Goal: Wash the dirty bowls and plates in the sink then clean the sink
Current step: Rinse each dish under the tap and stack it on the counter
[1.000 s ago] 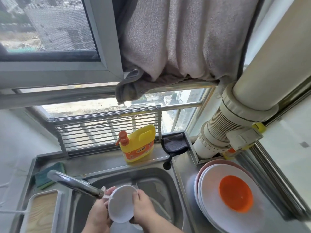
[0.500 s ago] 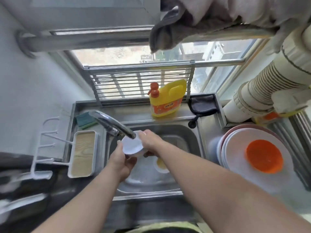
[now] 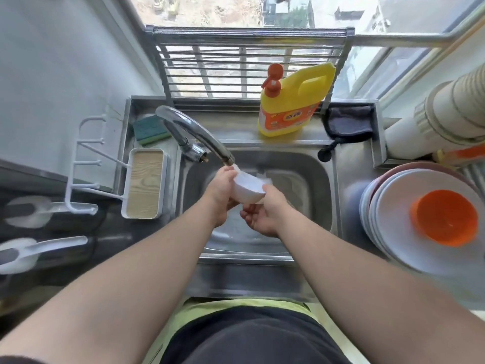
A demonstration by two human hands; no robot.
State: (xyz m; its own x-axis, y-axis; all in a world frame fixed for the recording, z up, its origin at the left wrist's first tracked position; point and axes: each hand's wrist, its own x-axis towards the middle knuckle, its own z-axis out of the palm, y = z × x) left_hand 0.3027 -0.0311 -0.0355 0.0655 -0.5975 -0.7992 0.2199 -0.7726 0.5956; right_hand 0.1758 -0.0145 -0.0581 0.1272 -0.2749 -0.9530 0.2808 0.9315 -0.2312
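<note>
Both hands' fingers hold a blurred white bowl [image 3: 248, 187] under the faucet [image 3: 195, 135].

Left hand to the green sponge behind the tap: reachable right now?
Probably not yet: the left hand grips the small white bowl under the chrome tap, which arches across the way to the green sponge.

View: single head-worn wide-angle camera; no second view to compare.
Position: above the person's torso, at the front edge of the steel sink [image 3: 325, 179].
Direction: forward and steeply down; upper frame reaches the window rack [image 3: 246, 61].
Proximity: close; both forearms run from the bottom corners to mid-frame.
Distortion: edges curve; stacked plates [image 3: 393, 219] at right blur.
</note>
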